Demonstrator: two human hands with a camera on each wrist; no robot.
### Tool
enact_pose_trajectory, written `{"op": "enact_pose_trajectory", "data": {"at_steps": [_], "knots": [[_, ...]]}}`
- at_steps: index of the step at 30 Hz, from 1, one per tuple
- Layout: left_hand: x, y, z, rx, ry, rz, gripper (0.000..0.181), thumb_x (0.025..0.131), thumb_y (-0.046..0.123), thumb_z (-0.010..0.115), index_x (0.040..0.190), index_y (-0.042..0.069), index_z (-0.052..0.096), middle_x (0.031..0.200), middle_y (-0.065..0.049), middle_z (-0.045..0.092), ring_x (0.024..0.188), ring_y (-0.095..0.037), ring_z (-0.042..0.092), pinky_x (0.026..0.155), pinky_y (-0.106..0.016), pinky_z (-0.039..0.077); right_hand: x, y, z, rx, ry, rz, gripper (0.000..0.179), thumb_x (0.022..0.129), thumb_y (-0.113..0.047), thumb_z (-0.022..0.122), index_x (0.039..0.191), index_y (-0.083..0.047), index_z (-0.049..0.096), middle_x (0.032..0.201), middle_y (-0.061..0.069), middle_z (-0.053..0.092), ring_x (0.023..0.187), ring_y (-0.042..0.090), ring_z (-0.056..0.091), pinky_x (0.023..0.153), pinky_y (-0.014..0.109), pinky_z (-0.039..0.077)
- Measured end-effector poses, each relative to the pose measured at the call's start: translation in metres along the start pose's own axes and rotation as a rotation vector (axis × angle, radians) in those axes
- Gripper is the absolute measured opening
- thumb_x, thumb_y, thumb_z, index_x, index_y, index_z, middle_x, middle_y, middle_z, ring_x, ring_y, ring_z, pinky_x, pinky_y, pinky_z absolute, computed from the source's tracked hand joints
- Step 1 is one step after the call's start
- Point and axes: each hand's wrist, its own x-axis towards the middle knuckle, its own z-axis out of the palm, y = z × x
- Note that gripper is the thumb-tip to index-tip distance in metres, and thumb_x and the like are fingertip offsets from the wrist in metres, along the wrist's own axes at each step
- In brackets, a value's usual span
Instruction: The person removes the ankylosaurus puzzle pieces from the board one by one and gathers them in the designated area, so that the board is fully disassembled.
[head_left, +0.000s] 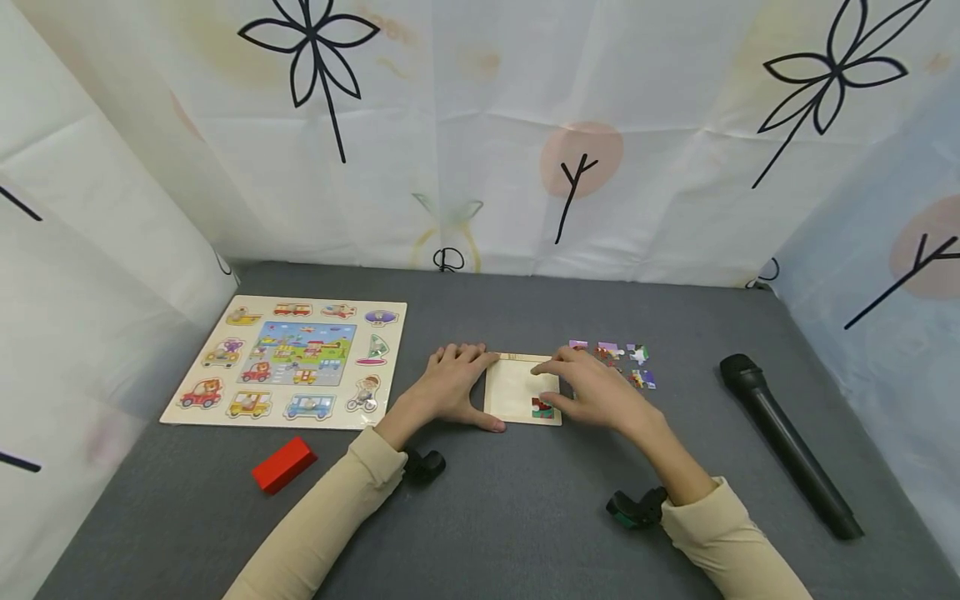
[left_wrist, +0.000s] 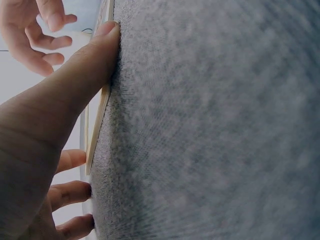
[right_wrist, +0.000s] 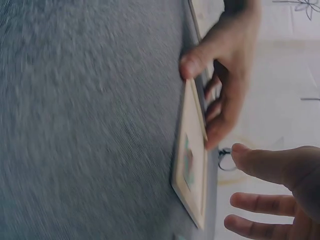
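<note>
A small wooden puzzle tray (head_left: 517, 392) with a raised rim lies on the grey table. Colourful puzzle piece work (head_left: 542, 408) sits in its near right corner. My left hand (head_left: 450, 387) holds the tray by its left side, thumb at the near corner and index finger at the far one. Over the tray's right side is my right hand (head_left: 600, 392), its thumb and fingers spread apart with nothing between them. In the right wrist view the right hand (right_wrist: 280, 192) hovers off the tray (right_wrist: 192, 155). Loose jigsaw pieces (head_left: 642, 379) lie beyond the right hand, which partly hides them.
A large picture board (head_left: 273, 407) with vehicles lies at the left. Nearer stands a red block (head_left: 284, 465). A black microphone (head_left: 791, 446) lies at the right. Patterned white cloth (head_left: 480, 167) hangs around the table's back and sides.
</note>
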Motion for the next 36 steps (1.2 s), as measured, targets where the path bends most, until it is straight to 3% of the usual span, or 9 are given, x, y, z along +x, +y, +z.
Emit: {"op": "enact_pose_trajectory", "data": {"at_steps": [11, 25, 36], "knots": [[0.001, 0.000, 0.000, -0.003, 0.002, 0.002, 0.111, 0.071, 0.076, 0.078, 0.159, 0.021, 0.038, 0.164, -0.014, 0.037, 0.145, -0.043, 0.038, 0.119, -0.068, 0.026, 0.004, -0.006, 0.019, -0.044, -0.113, -0.004, 0.037, 0.092, -0.031, 0.077, 0.124, -0.013, 0.074, 0.111, 0.006, 0.066, 0.087, 0.016, 0.057, 0.067, 0.029, 0.048], [0.001, -0.001, 0.002, -0.006, 0.004, -0.003, 0.111, 0.070, 0.076, 0.078, 0.158, 0.022, 0.039, 0.164, -0.013, 0.037, 0.144, -0.042, 0.038, 0.119, -0.067, 0.027, -0.001, -0.003, 0.022, -0.042, -0.086, -0.027, 0.033, 0.087, -0.030, 0.082, 0.116, -0.013, 0.077, 0.107, 0.002, 0.065, 0.088, 0.014, 0.057, 0.074, 0.030, 0.050], [0.001, 0.002, -0.002, -0.011, -0.002, -0.010, 0.111, 0.069, 0.075, 0.080, 0.158, 0.022, 0.040, 0.163, -0.013, 0.038, 0.143, -0.041, 0.040, 0.117, -0.065, 0.029, -0.001, -0.003, 0.021, -0.042, -0.084, -0.011, 0.031, 0.085, -0.028, 0.084, 0.111, -0.013, 0.077, 0.104, 0.002, 0.065, 0.085, 0.013, 0.055, 0.070, 0.027, 0.047]]}}
